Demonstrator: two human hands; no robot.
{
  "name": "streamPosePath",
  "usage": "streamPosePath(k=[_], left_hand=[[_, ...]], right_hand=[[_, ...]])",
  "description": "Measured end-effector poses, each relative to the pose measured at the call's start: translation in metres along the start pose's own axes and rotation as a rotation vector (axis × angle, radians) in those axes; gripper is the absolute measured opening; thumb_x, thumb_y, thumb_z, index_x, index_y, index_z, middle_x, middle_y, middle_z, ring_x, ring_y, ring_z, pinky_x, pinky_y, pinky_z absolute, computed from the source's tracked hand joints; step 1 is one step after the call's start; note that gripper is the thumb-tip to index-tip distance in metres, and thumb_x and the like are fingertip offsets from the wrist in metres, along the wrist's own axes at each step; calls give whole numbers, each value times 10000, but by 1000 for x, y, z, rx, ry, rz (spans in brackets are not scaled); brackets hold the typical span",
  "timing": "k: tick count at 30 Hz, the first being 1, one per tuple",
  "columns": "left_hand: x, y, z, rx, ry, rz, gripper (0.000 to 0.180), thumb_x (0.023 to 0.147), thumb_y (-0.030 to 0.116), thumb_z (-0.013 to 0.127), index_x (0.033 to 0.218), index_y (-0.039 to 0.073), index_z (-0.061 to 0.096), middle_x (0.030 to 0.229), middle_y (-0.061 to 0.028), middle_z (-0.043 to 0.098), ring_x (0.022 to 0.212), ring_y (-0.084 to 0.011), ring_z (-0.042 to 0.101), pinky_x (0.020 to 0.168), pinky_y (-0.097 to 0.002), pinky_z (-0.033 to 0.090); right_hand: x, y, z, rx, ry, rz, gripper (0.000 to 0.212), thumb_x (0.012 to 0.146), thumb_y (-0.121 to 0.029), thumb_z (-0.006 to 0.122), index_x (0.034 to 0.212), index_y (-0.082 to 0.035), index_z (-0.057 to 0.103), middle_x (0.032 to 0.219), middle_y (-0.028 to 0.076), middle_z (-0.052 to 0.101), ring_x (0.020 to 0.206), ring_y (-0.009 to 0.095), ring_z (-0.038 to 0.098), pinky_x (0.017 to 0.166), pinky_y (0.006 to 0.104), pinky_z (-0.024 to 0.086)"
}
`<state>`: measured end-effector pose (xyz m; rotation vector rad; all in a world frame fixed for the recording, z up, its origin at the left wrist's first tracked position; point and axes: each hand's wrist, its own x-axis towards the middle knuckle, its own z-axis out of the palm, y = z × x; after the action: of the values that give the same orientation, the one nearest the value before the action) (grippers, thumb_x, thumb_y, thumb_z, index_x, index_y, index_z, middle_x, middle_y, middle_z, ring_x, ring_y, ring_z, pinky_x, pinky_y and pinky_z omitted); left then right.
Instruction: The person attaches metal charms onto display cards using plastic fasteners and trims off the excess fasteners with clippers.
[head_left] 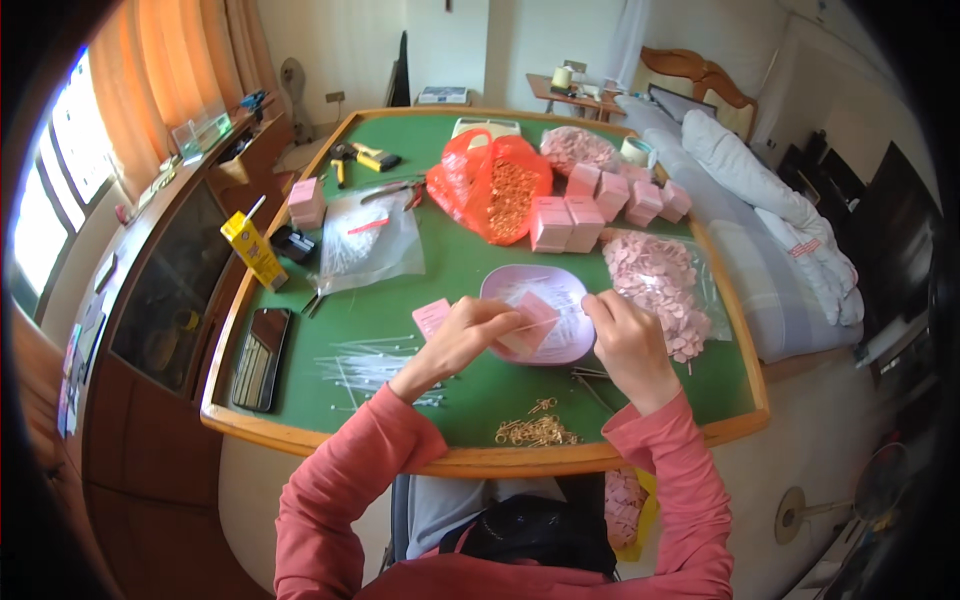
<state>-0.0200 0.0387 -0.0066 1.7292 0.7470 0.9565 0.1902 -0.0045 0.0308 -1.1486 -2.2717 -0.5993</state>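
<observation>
Over a lilac bowl [571,283], my left hand [462,338] grips a small pink card [537,314] between thumb and fingers. My right hand [630,340] is pinched at the bowl's right edge, where a thin white strand [565,316] runs from the card toward its fingertips. White thin pieces lie inside the bowl, partly hidden by the card. Another pink card [430,318] rests beside my left hand. Loose white plastic ties [365,370] spread left of my left wrist. Small gold clasps [538,430] are heaped near the front edge, between my forearms.
On the green table [450,270] stand a red bag [465,185] of gold pieces, pink card stacks [568,222], a bag of pink pieces [655,285] and a bag of white ties [365,240]. A phone [262,358], yellow carton [253,250] and pliers [592,388] lie around.
</observation>
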Motion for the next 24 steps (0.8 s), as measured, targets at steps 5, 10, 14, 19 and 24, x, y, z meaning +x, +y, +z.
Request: streamPosePath(k=[5, 10, 14, 19, 24], left_hand=[[-3, 0, 7, -85, -15, -123, 264, 866, 173, 566, 901, -85, 612, 782, -91, 636, 684, -143, 607, 620, -256, 498], [-5, 1, 14, -11, 134, -59, 196, 841, 114, 587, 874, -78, 612, 759, -106, 641, 671, -136, 612, 589, -247, 503], [-5, -9, 20, -67, 218, -39, 166, 837, 106, 593, 858, -57, 618, 758, -97, 642, 654, -114, 598, 566, -228, 483], [-5, -7, 25, 43, 226, 17, 132, 842, 80, 584, 886, -42, 606, 770, -43, 621, 721, -83, 575, 639, -217, 473], [-6, -8, 26, 7, 241, -31, 128, 838, 83, 589, 874, -38, 608, 784, -49, 631, 705, -79, 573, 635, -214, 465]], right_hand=[[10, 11, 9, -25, 113, -44, 181, 649, 21, 579, 814, -27, 523, 679, 59, 472, 593, 169, 555, 492, 279, 478], [11, -3, 26, 552, 454, 406, 158, 770, -35, 610, 915, -16, 550, 722, 72, 572, 517, 123, 536, 462, 248, 429], [4, -24, 32, 1121, 31, 765, 122, 813, -85, 610, 879, 16, 593, 727, 77, 615, 569, 66, 553, 500, 208, 430], [5, -26, 51, 1087, 193, 609, 76, 811, -49, 588, 813, 25, 607, 727, 65, 627, 609, 82, 574, 546, 224, 459], [4, -25, 49, 1087, 117, 641, 60, 804, -42, 588, 810, 12, 615, 753, 76, 636, 626, 109, 588, 555, 235, 464]])
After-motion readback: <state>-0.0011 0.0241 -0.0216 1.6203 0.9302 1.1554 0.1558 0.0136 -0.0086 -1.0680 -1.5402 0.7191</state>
